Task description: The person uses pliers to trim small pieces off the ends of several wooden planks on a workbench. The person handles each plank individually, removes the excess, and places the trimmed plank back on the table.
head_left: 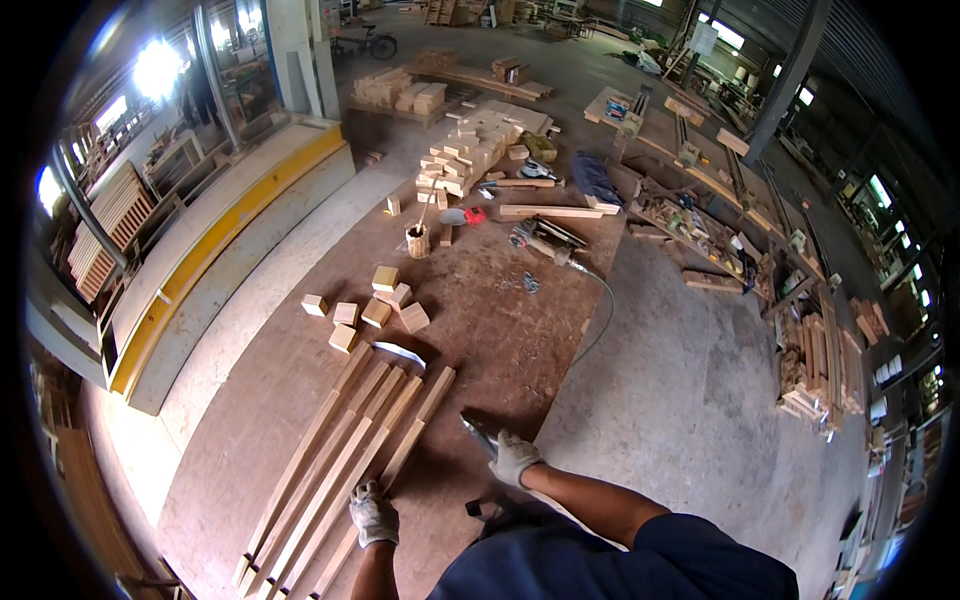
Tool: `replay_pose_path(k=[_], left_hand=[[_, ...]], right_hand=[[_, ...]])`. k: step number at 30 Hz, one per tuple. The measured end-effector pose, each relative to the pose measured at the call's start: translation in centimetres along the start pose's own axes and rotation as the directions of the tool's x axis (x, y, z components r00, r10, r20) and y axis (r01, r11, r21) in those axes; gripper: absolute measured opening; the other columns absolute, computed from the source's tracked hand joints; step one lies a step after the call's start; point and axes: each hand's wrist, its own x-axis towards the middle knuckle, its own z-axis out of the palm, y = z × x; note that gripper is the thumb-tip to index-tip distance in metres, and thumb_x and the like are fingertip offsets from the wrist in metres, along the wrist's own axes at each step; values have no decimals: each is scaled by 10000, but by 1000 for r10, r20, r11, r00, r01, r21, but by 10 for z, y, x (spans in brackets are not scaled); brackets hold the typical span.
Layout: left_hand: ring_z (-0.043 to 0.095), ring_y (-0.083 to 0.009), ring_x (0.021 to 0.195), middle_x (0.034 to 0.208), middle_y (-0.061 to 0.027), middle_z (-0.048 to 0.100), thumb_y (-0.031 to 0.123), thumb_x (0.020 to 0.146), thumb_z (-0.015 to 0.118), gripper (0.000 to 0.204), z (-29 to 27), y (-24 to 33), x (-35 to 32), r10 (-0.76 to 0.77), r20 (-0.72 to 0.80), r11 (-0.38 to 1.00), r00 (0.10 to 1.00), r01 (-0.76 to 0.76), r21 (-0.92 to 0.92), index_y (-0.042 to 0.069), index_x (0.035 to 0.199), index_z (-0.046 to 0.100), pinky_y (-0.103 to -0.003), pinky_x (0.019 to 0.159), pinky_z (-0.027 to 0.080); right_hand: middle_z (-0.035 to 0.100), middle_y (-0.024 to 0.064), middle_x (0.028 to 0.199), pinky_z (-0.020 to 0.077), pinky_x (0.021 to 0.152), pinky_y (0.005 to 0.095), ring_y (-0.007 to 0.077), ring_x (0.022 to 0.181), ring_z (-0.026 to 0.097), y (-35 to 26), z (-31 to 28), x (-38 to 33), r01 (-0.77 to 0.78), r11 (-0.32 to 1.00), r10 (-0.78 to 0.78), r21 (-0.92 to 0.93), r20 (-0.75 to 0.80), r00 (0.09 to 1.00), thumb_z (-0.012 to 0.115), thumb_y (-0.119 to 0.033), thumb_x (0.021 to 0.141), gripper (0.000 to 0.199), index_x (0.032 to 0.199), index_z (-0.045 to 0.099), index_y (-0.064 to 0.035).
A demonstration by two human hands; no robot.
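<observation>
My left hand [374, 516], in a pale work glove, lies at the rightmost of several long wooden strips [400, 412], its fingers curled over that strip. These strips lie side by side on the brown worktop [250, 400], slanting toward me. My right hand [515, 459], gloved too, is closed around a grey metal tool [479, 436]. The tool points up and left, and its kind is not clear. Beyond the strips' far ends sit several small wooden blocks [376, 313]. A white curved piece [399, 353] lies between blocks and strips.
A corded power tool [545, 243] lies farther back, its grey cable [612, 305] drooping over the worktop's right edge. Near it stand a brush pot [417, 240], a red tape measure [474, 215] and a block pile [455, 165]. A yellow-striped bench [230, 215] runs along the left.
</observation>
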Motion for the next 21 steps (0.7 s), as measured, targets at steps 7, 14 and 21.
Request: replay_pose_path(k=[7,14,21], left_hand=[[572,-420,1151,1146,-192,649,78,812,703,345,4,-1,0,27,-24,997,999,-29,-70,67,1152,644,-522,969,480],[568,-423,1183,1221,-186,653,6,794,664,517,-28,-4,-13,32,24,983,999,-27,-183,118,1299,642,-509,1020,472],[612,-389,1156,1174,-185,673,40,847,577,439,-18,-33,-24,-6,107,1000,994,6,5,102,1278,636,-497,953,516]], right_hand=[[622,310,1289,527,985,519,450,1165,651,8,3,2,3,1000,-4,-9,-10,1000,728,-379,853,720,1391,474,26],[625,311,1294,505,1032,515,455,1192,630,-4,-5,6,-21,998,21,63,2,1000,720,-348,847,680,1385,516,16],[585,314,1366,482,1064,499,451,1241,603,9,-1,-4,1,999,-1,-34,-6,1000,727,-396,841,827,1471,434,52]])
